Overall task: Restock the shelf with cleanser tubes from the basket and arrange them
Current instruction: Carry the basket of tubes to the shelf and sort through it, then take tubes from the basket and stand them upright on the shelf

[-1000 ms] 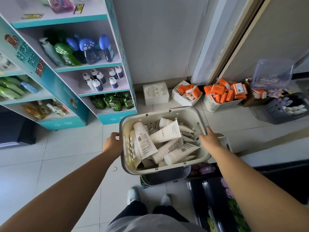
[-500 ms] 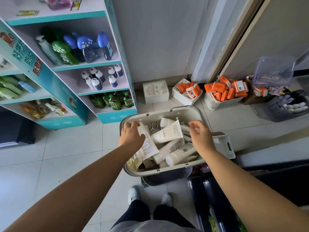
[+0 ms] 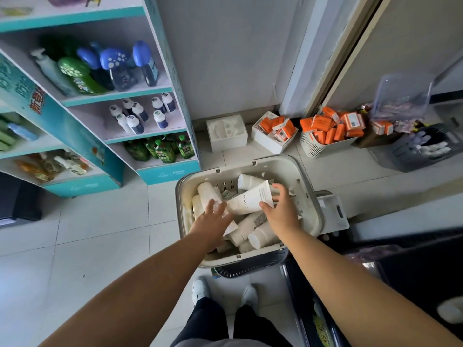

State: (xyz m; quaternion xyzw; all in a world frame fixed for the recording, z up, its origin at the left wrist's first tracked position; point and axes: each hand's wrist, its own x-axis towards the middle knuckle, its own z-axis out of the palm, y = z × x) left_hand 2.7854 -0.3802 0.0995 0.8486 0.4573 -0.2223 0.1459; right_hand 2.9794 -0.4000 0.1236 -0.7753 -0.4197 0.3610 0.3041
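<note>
Tubes: we count about ten white plastic cleanser tubes [image 3: 260, 237], all heaped in the cream plastic basket [image 3: 250, 162]; deeper ones are hidden.
Right hand: our right hand [image 3: 281, 211] brackets the top tube [image 3: 246, 200] at its crimped end; we cannot tell if it has closed.
Left hand: our left hand [image 3: 213, 221] lies spread on the heap, holding nothing.
Progress: by our judgement barely begun; no such tube shows on the teal-and-white shelf unit [image 3: 155, 136].

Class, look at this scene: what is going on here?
A person stands over a cream basket of white cleanser tubes, both hands inside it. The left hand lies open, fingers spread, on the tubes at the left. The right hand has thumb and fingers either side of the flat end of the FLORAL tube; whether it grips is unclear. None is lifted out yet.
</note>
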